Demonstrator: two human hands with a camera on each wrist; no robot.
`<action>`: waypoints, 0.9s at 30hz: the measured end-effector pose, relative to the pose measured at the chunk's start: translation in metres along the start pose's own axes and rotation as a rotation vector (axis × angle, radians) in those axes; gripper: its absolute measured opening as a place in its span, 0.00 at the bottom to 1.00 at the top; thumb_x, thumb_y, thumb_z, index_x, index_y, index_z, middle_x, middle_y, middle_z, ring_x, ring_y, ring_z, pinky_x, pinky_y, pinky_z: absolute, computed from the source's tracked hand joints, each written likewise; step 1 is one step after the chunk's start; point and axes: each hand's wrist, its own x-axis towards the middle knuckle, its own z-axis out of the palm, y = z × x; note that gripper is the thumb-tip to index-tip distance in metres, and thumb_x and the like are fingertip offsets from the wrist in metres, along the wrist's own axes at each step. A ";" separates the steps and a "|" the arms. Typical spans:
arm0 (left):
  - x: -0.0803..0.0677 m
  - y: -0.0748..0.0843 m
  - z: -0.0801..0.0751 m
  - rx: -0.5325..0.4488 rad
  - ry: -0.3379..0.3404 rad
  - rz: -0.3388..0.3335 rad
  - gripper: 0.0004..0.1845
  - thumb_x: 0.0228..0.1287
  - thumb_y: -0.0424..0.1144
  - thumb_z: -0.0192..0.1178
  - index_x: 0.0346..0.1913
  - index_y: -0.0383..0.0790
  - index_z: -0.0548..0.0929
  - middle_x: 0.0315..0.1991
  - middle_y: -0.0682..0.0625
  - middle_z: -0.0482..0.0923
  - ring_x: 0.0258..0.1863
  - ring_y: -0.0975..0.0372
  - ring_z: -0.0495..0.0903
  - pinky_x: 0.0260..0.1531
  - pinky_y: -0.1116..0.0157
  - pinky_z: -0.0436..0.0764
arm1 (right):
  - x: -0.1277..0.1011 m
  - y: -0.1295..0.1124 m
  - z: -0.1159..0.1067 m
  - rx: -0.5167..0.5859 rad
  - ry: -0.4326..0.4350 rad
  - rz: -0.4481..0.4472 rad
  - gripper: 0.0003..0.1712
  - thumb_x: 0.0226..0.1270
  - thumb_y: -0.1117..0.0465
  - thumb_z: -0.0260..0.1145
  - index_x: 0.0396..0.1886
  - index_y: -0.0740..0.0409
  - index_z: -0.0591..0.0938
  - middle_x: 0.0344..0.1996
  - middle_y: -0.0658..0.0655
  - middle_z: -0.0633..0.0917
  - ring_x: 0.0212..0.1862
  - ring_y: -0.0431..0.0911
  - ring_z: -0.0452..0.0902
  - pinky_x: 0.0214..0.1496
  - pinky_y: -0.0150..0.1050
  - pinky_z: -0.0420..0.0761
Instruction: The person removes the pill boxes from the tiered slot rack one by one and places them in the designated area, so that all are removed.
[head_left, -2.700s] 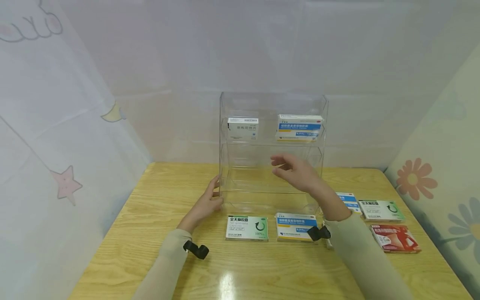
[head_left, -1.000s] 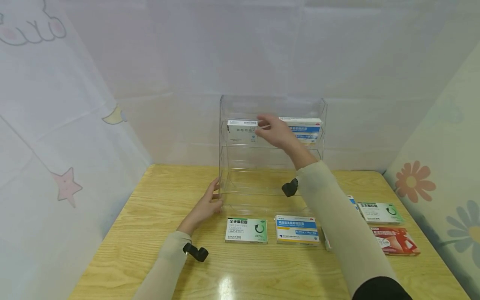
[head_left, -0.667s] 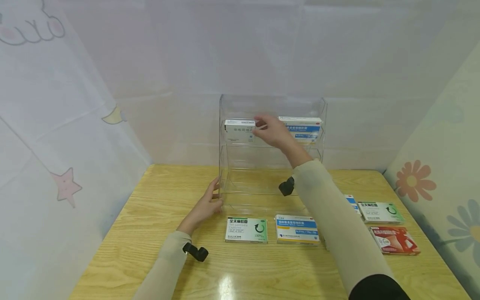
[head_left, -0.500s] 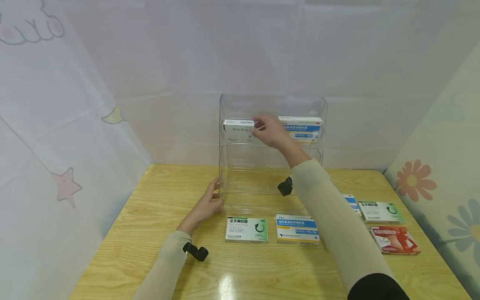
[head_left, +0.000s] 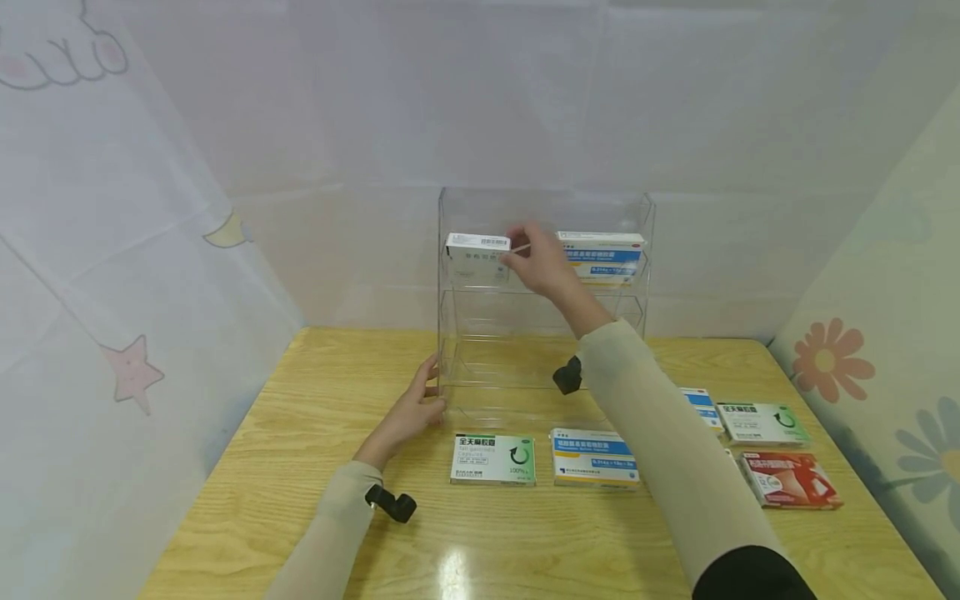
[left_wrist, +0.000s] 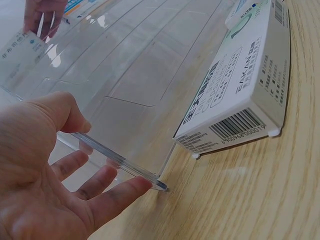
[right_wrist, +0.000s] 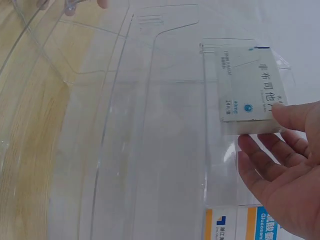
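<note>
A clear acrylic tiered rack (head_left: 543, 304) stands upright on the wooden table. My right hand (head_left: 542, 260) pinches the right end of a small white medicine box (head_left: 472, 258) at the left of the rack's upper tier. In the right wrist view the thumb lies on the front of this medicine box (right_wrist: 247, 85), with the fingers at its end and behind. My left hand (head_left: 408, 412) holds the rack's lower left edge. The left wrist view shows that hand (left_wrist: 55, 165) with its thumb on one side of the clear panel and fingers on the other.
A blue-and-white medicine box (head_left: 603, 254) sits at the upper tier's right. Before the rack lie a green-and-white box (head_left: 492, 460) and another blue-and-white box (head_left: 592, 457). To the right are a red box (head_left: 791, 481), a green-and-white box (head_left: 761, 422) and a partly hidden blue-and-white box (head_left: 701, 407).
My right hand has reached up to the upper tier and taken hold of the white medicine box, which has shifted slightly left, then up a little. The left hand has stayed on the rack.
</note>
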 end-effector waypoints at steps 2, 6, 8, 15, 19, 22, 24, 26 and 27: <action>0.003 -0.005 -0.001 -0.003 0.001 -0.007 0.46 0.70 0.27 0.52 0.83 0.52 0.40 0.79 0.35 0.42 0.73 0.35 0.55 0.58 0.40 0.76 | -0.002 -0.002 -0.002 0.022 0.022 0.003 0.22 0.73 0.57 0.65 0.63 0.56 0.73 0.58 0.56 0.80 0.61 0.51 0.76 0.65 0.47 0.76; 0.011 -0.019 -0.003 -0.007 0.015 -0.018 0.47 0.70 0.26 0.52 0.83 0.53 0.39 0.80 0.37 0.41 0.73 0.37 0.54 0.58 0.40 0.77 | -0.006 -0.007 -0.007 0.074 0.055 -0.006 0.22 0.74 0.56 0.65 0.63 0.54 0.72 0.59 0.55 0.81 0.63 0.50 0.76 0.66 0.48 0.75; 0.013 -0.024 -0.003 -0.003 0.024 -0.013 0.47 0.70 0.27 0.53 0.83 0.55 0.39 0.80 0.38 0.41 0.73 0.38 0.55 0.57 0.41 0.77 | -0.008 -0.009 -0.010 0.105 0.076 -0.012 0.22 0.74 0.56 0.65 0.63 0.54 0.72 0.60 0.55 0.81 0.63 0.50 0.77 0.65 0.47 0.76; 0.016 -0.032 -0.002 0.028 0.036 0.015 0.46 0.71 0.29 0.54 0.82 0.59 0.42 0.79 0.40 0.45 0.72 0.39 0.59 0.53 0.46 0.81 | -0.022 -0.011 -0.019 0.160 0.109 -0.050 0.29 0.74 0.56 0.66 0.72 0.50 0.72 0.61 0.52 0.81 0.63 0.46 0.77 0.63 0.45 0.78; 0.017 -0.031 -0.002 0.038 0.043 0.022 0.46 0.71 0.29 0.54 0.82 0.59 0.43 0.79 0.40 0.46 0.71 0.40 0.60 0.53 0.47 0.82 | -0.032 -0.009 -0.022 0.197 0.087 -0.089 0.25 0.74 0.58 0.65 0.68 0.51 0.76 0.57 0.54 0.83 0.60 0.47 0.79 0.60 0.46 0.80; 0.019 -0.031 -0.002 0.041 0.046 0.025 0.46 0.71 0.29 0.53 0.82 0.59 0.43 0.79 0.40 0.47 0.71 0.41 0.60 0.53 0.47 0.82 | -0.041 -0.006 -0.023 0.223 0.065 -0.093 0.23 0.73 0.58 0.65 0.66 0.50 0.77 0.57 0.54 0.82 0.60 0.47 0.79 0.59 0.48 0.81; 0.019 -0.031 -0.002 0.037 0.046 0.026 0.46 0.71 0.29 0.53 0.82 0.60 0.43 0.78 0.40 0.47 0.71 0.41 0.60 0.54 0.46 0.81 | -0.047 -0.003 -0.024 0.240 0.049 -0.088 0.23 0.73 0.59 0.65 0.66 0.49 0.77 0.57 0.54 0.82 0.60 0.48 0.79 0.59 0.48 0.81; 0.019 -0.032 -0.001 0.033 0.041 0.023 0.46 0.71 0.29 0.53 0.82 0.60 0.42 0.79 0.40 0.46 0.71 0.41 0.59 0.54 0.46 0.81 | -0.053 0.000 -0.023 0.257 0.031 -0.084 0.22 0.74 0.59 0.65 0.65 0.48 0.76 0.57 0.54 0.82 0.60 0.48 0.79 0.60 0.48 0.81; 0.019 -0.032 -0.001 0.030 0.037 0.020 0.46 0.71 0.29 0.53 0.82 0.60 0.42 0.79 0.40 0.46 0.71 0.41 0.59 0.55 0.45 0.80 | -0.056 0.002 -0.023 0.278 0.019 -0.086 0.22 0.74 0.59 0.65 0.65 0.49 0.76 0.57 0.54 0.82 0.59 0.48 0.80 0.60 0.48 0.81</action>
